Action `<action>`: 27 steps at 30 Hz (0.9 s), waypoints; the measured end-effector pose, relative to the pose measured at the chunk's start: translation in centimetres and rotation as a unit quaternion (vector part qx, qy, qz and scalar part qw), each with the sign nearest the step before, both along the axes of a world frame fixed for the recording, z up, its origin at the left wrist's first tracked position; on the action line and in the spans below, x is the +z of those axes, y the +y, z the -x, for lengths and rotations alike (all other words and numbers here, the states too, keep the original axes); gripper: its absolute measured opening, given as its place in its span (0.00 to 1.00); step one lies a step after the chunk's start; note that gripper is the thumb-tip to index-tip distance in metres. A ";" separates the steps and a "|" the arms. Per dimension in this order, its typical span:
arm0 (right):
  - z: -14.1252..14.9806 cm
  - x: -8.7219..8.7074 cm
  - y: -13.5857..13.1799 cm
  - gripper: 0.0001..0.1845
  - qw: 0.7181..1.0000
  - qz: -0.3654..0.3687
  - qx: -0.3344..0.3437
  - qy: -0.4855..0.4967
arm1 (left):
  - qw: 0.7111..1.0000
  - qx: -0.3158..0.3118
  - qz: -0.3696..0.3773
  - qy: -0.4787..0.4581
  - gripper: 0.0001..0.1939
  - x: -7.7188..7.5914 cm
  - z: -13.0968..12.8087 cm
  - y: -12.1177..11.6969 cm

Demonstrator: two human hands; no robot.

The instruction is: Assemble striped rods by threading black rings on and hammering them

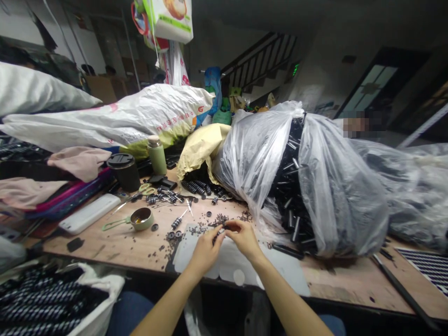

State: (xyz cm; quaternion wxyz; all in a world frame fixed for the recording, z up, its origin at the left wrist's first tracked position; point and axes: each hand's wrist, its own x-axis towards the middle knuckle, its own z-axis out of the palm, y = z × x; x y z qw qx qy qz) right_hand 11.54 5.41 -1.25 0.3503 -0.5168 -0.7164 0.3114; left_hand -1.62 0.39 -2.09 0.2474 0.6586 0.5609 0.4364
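Note:
My left hand (207, 247) and my right hand (245, 239) meet over a pale grey sheet (245, 270) at the table's front edge. Both are closed, fingertips pinched together around something small and dark, mostly hidden by the fingers. Just beyond them lies a scatter of tiny black pieces (220, 218). To the left are black rings (171, 235) and a thin metal pin carrying black-and-silver parts (178, 220). Farther left stands a small green pan (143, 219) with something yellowish-brown inside.
A large clear plastic bag of black tubes (294, 186) bulges on the right. Behind stand a green bottle (156, 156) and black cup (123, 171), near scissors (146, 189). White sacks (140, 114) lie behind them. A long black bar (406, 291) crosses the right edge.

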 end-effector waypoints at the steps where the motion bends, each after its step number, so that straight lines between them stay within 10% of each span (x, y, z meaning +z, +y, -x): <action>1: 0.2 0.0 -0.6 0.11 1.000 0.001 0.006 0.026 | 1.000 -0.004 -0.001 0.016 0.16 0.2 0.0 -0.3; 16: -2.4 0.7 -5.7 0.18 0.993 -0.082 0.075 0.027 | 1.000 -0.016 -0.011 0.005 0.20 -0.9 -1.0 -1.2; 21: -11.0 -0.4 -5.2 0.15 0.966 -0.064 -0.162 -0.191 | 0.996 0.023 0.016 -0.085 0.19 -0.5 -0.9 -1.5; 27: -14.7 -0.8 -5.0 0.07 0.975 -0.027 -0.163 -0.150 | 0.979 0.002 0.088 -0.182 0.21 0.8 -2.9 -1.7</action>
